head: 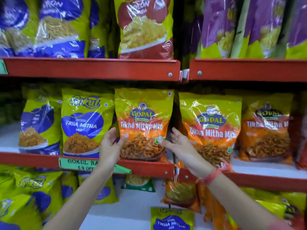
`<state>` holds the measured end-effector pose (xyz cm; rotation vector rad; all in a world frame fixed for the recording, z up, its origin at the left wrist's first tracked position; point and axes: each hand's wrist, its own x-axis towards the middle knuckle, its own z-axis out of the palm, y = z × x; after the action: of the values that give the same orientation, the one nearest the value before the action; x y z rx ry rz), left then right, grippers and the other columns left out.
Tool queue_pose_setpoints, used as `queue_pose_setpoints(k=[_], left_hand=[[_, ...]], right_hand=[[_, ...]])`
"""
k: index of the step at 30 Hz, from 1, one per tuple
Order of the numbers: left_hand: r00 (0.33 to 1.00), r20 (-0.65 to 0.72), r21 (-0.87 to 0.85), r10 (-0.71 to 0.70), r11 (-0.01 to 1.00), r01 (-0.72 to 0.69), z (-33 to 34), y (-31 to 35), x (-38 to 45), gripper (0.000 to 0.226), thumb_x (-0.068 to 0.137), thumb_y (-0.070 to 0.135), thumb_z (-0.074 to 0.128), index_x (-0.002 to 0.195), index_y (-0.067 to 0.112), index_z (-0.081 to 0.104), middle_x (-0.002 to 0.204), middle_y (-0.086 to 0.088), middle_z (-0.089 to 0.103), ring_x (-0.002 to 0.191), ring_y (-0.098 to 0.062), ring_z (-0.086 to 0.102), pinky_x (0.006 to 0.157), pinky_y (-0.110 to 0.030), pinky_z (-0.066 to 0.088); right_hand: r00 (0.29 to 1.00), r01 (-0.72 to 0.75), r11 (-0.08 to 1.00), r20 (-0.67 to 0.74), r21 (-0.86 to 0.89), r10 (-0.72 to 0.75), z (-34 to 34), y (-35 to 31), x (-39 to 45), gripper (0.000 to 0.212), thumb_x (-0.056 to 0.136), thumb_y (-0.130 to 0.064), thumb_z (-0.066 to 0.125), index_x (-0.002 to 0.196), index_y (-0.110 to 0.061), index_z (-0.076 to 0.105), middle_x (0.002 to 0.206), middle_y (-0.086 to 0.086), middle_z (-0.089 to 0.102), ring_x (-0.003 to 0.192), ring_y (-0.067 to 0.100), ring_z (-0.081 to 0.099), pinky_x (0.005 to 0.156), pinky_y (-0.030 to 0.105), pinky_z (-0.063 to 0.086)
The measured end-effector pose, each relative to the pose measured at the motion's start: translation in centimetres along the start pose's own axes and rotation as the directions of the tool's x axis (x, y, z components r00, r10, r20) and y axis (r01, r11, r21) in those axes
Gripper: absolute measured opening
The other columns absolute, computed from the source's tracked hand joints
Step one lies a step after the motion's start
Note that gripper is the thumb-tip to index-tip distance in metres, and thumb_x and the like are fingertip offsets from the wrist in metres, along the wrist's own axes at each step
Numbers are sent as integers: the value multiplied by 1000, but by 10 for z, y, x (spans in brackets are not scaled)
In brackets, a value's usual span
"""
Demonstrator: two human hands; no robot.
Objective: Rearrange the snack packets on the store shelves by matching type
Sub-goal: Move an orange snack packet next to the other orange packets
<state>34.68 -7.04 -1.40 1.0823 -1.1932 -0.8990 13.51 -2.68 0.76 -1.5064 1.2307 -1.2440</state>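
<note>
An orange-and-yellow Gopal Tikha Mitha Mix packet (142, 117) stands upright on the middle red shelf (33, 159), at the right end of the left bay. My left hand (111, 143) clasps its lower left edge, thumb on the front. My right hand (179, 143) holds its lower right edge, thumb on the front and fingers behind. To its left stands a green-and-blue Gokul Tikha Mitha packet (86, 123). Two matching Gopal packets (211, 123) (265, 130) stand to its right in the neighbouring bay.
The upper shelf (93, 68) carries blue Gokul packets (58, 27), a red packet (144, 27) and purple packets (249, 27). A green price label (79, 163) hangs on the middle shelf lip. Below are a Gokul packet (172, 219) and an orange packet (181, 193).
</note>
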Motion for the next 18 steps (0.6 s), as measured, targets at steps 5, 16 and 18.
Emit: queue_pose_setpoints(k=[5, 16, 18], left_hand=[[991, 130, 118, 27, 992, -43, -1, -6, 8, 41, 77, 10, 75, 113, 13, 58, 106, -2, 69, 104, -20, 65, 93, -37, 51], [971, 68, -36, 228, 974, -226, -24, 31, -34, 52, 58, 2, 86, 103, 23, 69, 83, 20, 76, 87, -1, 72, 76, -16, 57], [966, 93, -25, 240, 971, -239, -25, 40, -44, 52, 57, 2, 86, 100, 25, 69, 79, 21, 75, 86, -2, 73, 74, -16, 58]], right_hand=[[997, -1, 997, -71, -78, -5, 15, 33, 22, 63, 78, -32, 82, 133, -12, 59, 133, 4, 67, 128, 24, 60, 110, 48, 46], [956, 209, 974, -188, -91, -223, 17, 5, -36, 36, 84, -17, 76, 119, -19, 70, 112, -8, 76, 107, 5, 70, 98, 29, 54], [958, 211, 975, -185, -77, -222, 12, 1, -46, 33, 83, -14, 76, 115, -19, 71, 111, -9, 77, 105, 1, 70, 97, 26, 55]])
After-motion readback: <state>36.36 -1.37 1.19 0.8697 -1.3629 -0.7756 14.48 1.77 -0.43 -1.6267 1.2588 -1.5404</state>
